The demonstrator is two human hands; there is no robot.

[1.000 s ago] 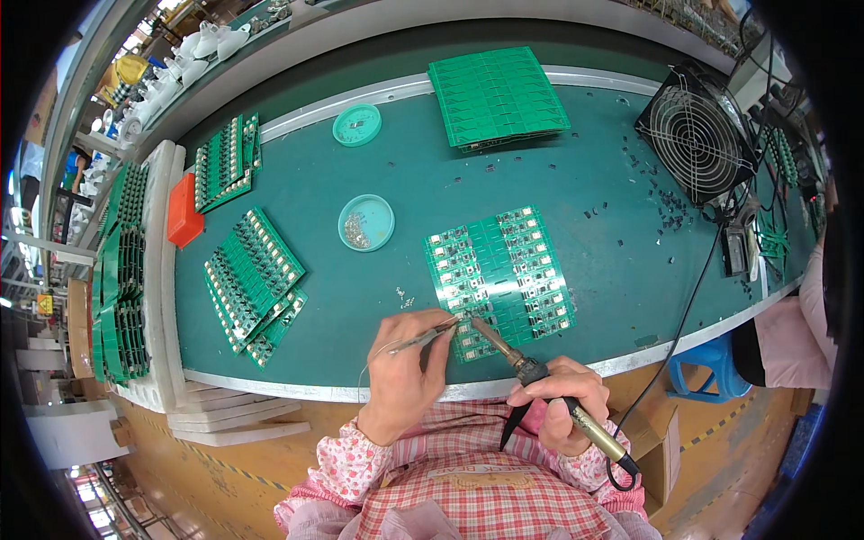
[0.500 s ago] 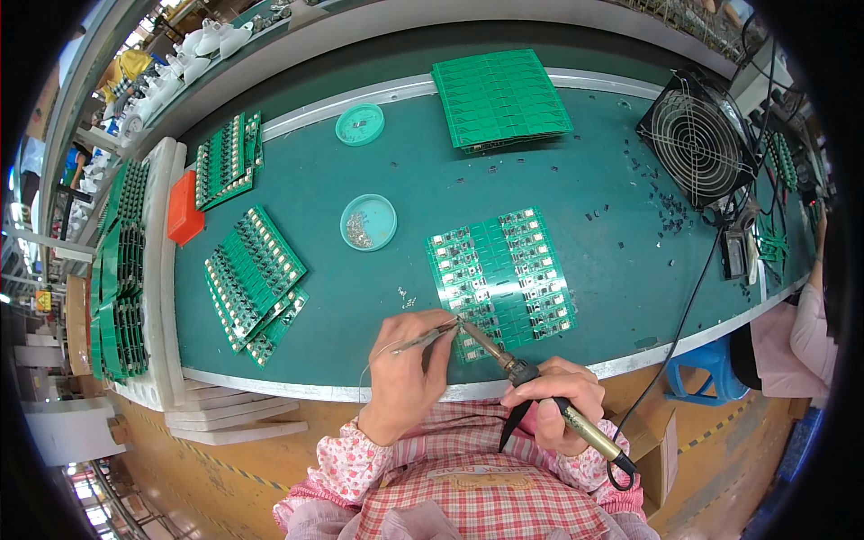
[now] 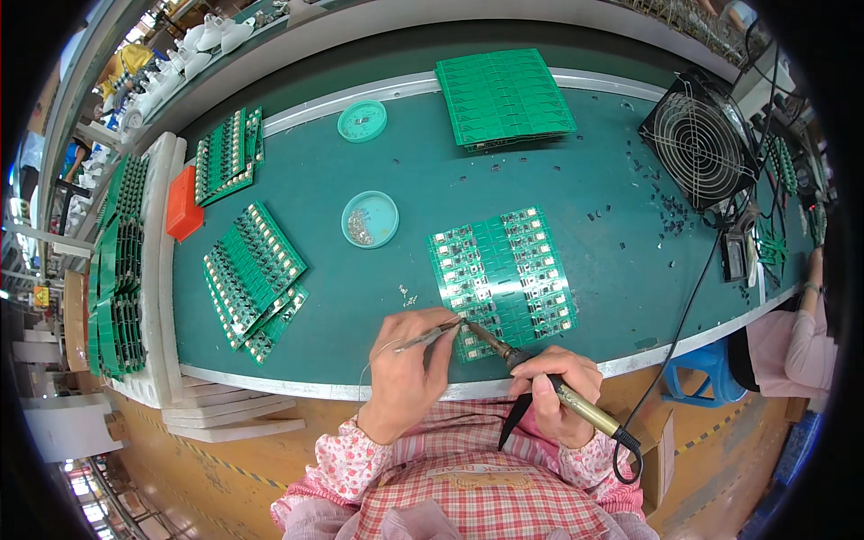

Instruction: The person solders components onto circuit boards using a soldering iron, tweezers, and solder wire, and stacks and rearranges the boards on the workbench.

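Observation:
A green circuit board panel (image 3: 504, 283) with rows of small parts lies flat on the bench before me. My left hand (image 3: 407, 364) is closed at its near left corner, pinching a slim metal tool (image 3: 423, 338) whose exact kind is unclear. Thin solder wire (image 3: 364, 371) curves down from that hand. My right hand (image 3: 565, 396) is wrapped round a soldering iron (image 3: 585, 409) with a gold and black handle. The iron's tip meets the left fingertips at the board's left rows; whether it touches a joint is too small to tell.
Populated boards (image 3: 255, 270) lie stacked at left, near a red box (image 3: 184, 205). Two round dishes (image 3: 370, 219) hold small parts. Behind stands a stack of green panels (image 3: 506, 94). A fan (image 3: 700, 139) sits at right among scattered black bits. The iron's cord (image 3: 677, 337) crosses the bench edge.
The soldering iron's tip has shifted slightly, and its handle and my right hand have moved a little. My left hand stays at the same spot. The person at right has moved an arm.

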